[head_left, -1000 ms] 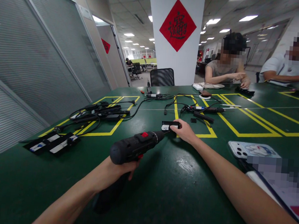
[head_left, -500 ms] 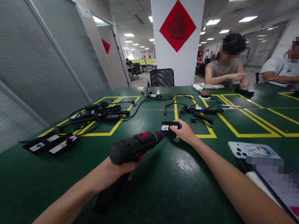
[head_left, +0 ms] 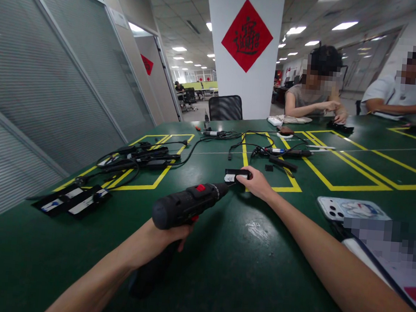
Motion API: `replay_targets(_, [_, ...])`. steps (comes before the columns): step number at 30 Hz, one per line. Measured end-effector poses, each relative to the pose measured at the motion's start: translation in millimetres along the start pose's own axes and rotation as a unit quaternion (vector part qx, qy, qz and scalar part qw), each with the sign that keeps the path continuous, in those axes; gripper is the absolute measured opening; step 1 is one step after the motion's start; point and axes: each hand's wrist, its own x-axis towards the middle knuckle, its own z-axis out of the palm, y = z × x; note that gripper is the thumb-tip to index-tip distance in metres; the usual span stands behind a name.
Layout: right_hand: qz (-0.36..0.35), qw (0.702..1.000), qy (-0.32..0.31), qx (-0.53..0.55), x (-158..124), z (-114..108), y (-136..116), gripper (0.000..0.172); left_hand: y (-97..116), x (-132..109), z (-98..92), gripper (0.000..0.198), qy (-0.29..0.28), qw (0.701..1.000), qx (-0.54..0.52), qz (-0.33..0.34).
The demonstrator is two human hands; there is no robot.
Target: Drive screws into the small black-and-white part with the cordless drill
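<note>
A black power drill (head_left: 186, 204) with a red switch on top is in my left hand (head_left: 173, 237), fingers wrapped round its grip. Its chuck points away and to the right, and the thin bit reaches the near side of a small black piece with a white label (head_left: 231, 177). Whether the tip touches the piece, I cannot tell. My right hand (head_left: 256, 181) pinches the right end of that piece between thumb and fingers, low over the green table (head_left: 229, 254).
Black cables and adapters (head_left: 146, 157) lie at the left, near two labelled black pieces (head_left: 87, 201). A screwdriver-like tool (head_left: 287, 152) and more cables sit beyond my right hand. A phone (head_left: 355, 209) rests at the right. Two people sit across the table.
</note>
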Motion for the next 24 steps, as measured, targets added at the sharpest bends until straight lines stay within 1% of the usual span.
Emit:
replay_targets(3, [0.000, 1.000, 0.000, -0.001, -0.2, 0.0, 0.1, 0.043, 0.3, 0.1, -0.4, 0.032, -0.002, 1.000, -0.014, -0.004])
replay_targets(7, [0.001, 1.000, 0.000, 0.000, -0.8, -0.9, -1.1, 0.043, -2.2, 0.2, -1.3, 0.023, -0.014, 1.000, 0.013, 0.000])
replay_targets(10, [0.002, 1.000, -0.003, 0.000, -0.9, -1.4, -2.8, 0.043, -2.9, 0.8, -0.8, 0.020, -0.010, 1.000, 0.015, 0.006])
replay_targets(14, [-0.004, 1.000, 0.002, -0.008, -0.2, -1.2, -3.1, 0.042, -2.1, 1.6, 0.0, 0.022, -0.011, 1.000, 0.010, 0.002])
replay_targets(21, [0.001, 1.000, 0.004, -0.003, 0.3, -0.3, 0.2, 0.042, -3.1, 2.3, -3.4, 0.020, -0.014, 0.998, 0.060, 0.007])
replay_targets(24, [0.000, 1.000, 0.002, 0.000, -0.3, -0.5, 0.1, 0.042, -3.4, 1.5, -3.3, 0.023, -0.008, 0.998, 0.055, 0.003])
